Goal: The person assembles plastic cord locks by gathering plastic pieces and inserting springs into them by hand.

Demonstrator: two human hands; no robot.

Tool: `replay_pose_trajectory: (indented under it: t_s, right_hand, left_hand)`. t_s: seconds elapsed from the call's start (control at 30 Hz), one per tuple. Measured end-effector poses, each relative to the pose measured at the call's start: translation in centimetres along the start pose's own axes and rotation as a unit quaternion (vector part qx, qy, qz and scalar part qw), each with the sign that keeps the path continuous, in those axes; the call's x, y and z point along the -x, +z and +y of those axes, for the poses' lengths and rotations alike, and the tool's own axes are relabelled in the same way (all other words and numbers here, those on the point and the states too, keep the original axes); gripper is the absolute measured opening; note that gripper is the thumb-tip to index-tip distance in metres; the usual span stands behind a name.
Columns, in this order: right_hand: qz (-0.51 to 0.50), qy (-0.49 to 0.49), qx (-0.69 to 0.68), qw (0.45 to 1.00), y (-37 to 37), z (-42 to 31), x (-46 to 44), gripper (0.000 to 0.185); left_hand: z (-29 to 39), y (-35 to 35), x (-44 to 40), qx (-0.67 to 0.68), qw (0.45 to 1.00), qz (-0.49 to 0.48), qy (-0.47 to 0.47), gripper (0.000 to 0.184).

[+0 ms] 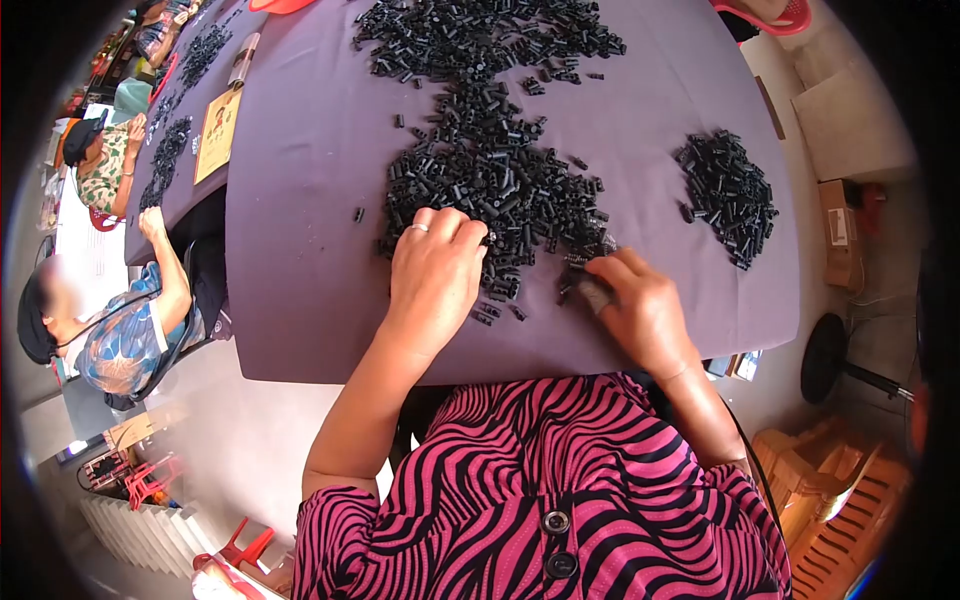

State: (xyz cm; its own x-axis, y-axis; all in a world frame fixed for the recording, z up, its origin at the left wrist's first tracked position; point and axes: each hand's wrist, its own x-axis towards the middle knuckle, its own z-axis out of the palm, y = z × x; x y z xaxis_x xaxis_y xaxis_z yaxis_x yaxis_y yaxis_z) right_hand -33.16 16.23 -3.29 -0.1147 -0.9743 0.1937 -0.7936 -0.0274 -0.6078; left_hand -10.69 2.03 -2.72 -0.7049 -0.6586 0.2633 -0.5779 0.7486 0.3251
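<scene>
Many small black cylindrical parts [490, 170] lie in a large heap on the grey-purple tablecloth [300, 200]. My left hand [437, 262] rests at the heap's near left edge, a ring on one finger. Its fingers curl down among the parts, and their tips are hidden. To the right, my right hand [640, 300] is at the heap's near right edge, thumb and fingers drawn together. Something small and dark is at its fingertips, too blurred to name. Small shiny springs [606, 242] lie just beyond those fingers.
A separate pile of black parts [728, 195] lies at the right. Co-workers sit at another table [205, 165] on the left, which carries more black parts and a yellow sheet [217, 135]. A wooden chair [840, 500] stands at the lower right.
</scene>
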Motion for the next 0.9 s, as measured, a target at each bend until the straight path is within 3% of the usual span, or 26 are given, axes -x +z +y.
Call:
replay_pose_trajectory:
  t_s: [0.17,0.33,0.43,0.47,0.53,0.63,0.9]
  right_hand:
    - [0.017,-0.051,0.015,0.998,2.7,-1.0,-2.5,0.031]
    - [-0.007,0.072,-0.153,0.986,-0.9,-1.0,-2.0,0.031]
    - [-0.073,0.073,-0.081,0.991,-2.5,0.0,0.0,0.03]
    - [-0.056,0.051,-0.043,0.996,-2.5,0.4,0.9,0.032]
    - [-0.047,0.101,-0.012,0.994,-3.0,0.4,1.4,0.037]
    - [-0.051,0.134,0.017,0.99,-3.0,0.4,1.2,0.044]
    - [-0.033,0.032,-0.021,0.999,1.5,-0.8,-4.2,0.041]
  left_hand:
    - [-0.2,0.3,0.0,0.022,0.999,0.024,0.003,0.014]
    - [0.6,-1.2,1.4,0.111,0.99,0.083,-0.024,0.013]
    - [1.3,-2.0,3.0,0.176,0.981,0.073,-0.026,0.015]
    - [1.6,-2.2,3.7,0.183,0.981,0.053,-0.031,0.016]
    - [2.0,-2.2,5.3,0.181,0.982,0.03,-0.032,0.017]
    - [2.5,-1.6,7.9,0.217,0.97,0.004,-0.106,0.018]
    - [3.3,1.8,4.8,0.153,0.988,0.025,-0.01,0.014]
